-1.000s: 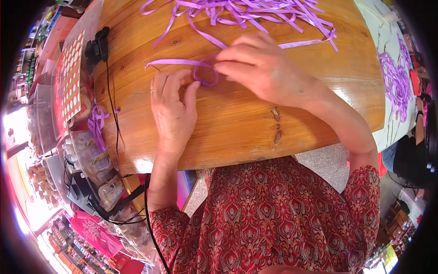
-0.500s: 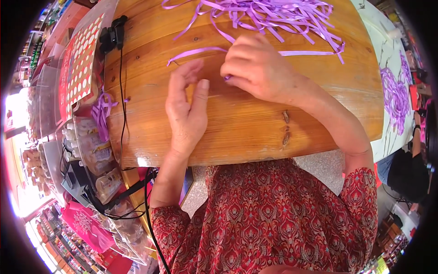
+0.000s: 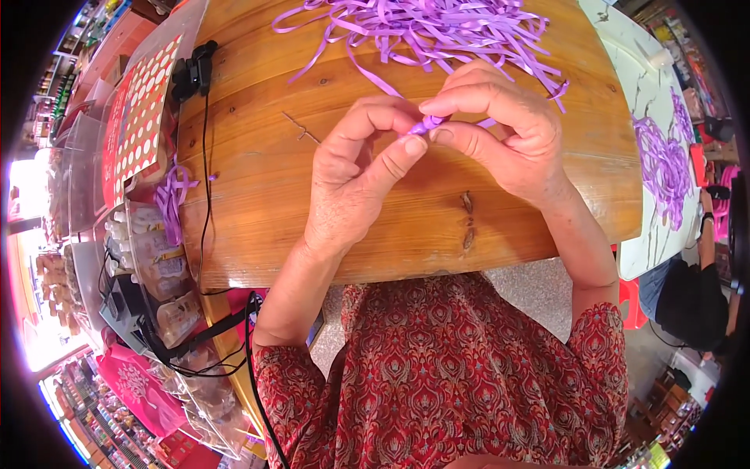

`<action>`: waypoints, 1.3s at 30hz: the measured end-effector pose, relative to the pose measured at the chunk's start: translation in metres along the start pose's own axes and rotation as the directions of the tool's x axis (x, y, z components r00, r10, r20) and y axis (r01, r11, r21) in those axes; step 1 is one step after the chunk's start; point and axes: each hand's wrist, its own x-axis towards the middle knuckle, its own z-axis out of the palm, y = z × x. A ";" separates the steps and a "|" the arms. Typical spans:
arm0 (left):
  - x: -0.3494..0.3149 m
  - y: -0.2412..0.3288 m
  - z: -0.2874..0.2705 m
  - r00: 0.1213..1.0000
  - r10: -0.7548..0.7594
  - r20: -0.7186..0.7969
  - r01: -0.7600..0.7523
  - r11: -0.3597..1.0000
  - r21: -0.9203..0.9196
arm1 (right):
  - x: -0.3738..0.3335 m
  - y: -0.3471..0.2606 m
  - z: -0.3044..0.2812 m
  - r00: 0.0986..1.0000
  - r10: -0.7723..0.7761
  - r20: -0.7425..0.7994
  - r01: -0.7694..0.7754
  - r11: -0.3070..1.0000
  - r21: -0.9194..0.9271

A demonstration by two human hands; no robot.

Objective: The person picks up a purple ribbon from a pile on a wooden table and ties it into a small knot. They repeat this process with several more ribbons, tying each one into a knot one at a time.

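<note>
A small bunched piece of purple ribbon (image 3: 425,125) is pinched between my two hands above the wooden table. My left hand (image 3: 355,160) grips its left end between thumb and forefinger. From the other side, the thumb and forefinger of my right hand (image 3: 508,129) close on its right end. Just beyond my hands lies a loose heap of purple ribbons (image 3: 437,31) at the far side of the table, some strands trailing toward my fingers. Left of my left hand, a thin twig-like piece (image 3: 301,127) rests on the wood.
The wooden table (image 3: 266,227) has a black device (image 3: 195,74) with a cable at its left edge. Beside it are a polka-dot box (image 3: 141,129) and hanging purple ribbons (image 3: 173,199). More ribbon (image 3: 664,168) lies on a white marbled table at right, near a person in black (image 3: 691,297).
My left hand has moved right and up, from open to pinching the ribbon piece. My right hand has shifted right and turned. The ribbon strand stretched across the table no longer lies there.
</note>
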 end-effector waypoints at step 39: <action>-0.028 0.054 -0.165 0.856 0.214 -0.472 0.078 0.847 0.526 | -0.150 0.013 -0.199 0.791 0.238 -0.564 -0.515 0.756 -0.403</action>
